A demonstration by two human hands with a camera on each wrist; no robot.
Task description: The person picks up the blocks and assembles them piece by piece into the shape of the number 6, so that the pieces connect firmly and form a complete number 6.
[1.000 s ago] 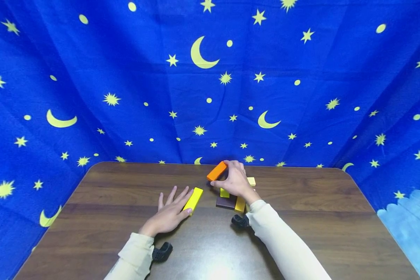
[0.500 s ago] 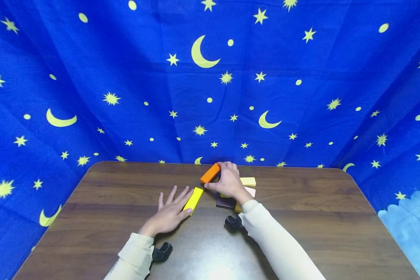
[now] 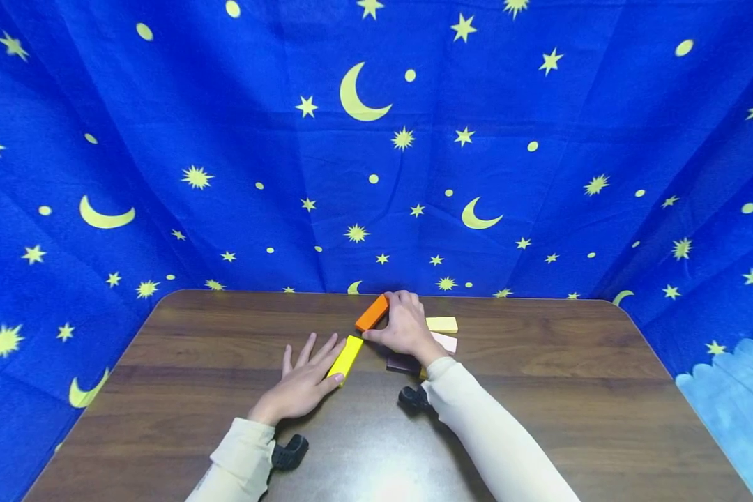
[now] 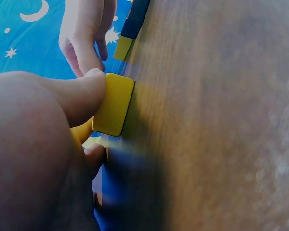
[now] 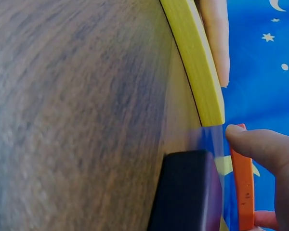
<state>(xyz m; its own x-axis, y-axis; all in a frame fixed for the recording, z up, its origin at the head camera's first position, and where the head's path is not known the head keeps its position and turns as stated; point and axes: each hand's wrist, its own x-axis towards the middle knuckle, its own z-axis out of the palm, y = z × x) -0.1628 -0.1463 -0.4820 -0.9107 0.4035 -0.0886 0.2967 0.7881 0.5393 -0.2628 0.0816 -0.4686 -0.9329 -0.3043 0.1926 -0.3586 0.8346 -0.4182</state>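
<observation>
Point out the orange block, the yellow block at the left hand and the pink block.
Orange block [image 5: 243,187]: right wrist view, long side.
Yellow block [image 3: 347,357]: head view, top face.
Pink block [image 3: 446,342]: head view, top's visible end.

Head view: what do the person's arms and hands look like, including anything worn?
The left sleeve and right sleeve are long, plain-looking and cream-coloured. A curved black device shows at each wrist: left device, right device. The left hand and right hand are bare.
</observation>
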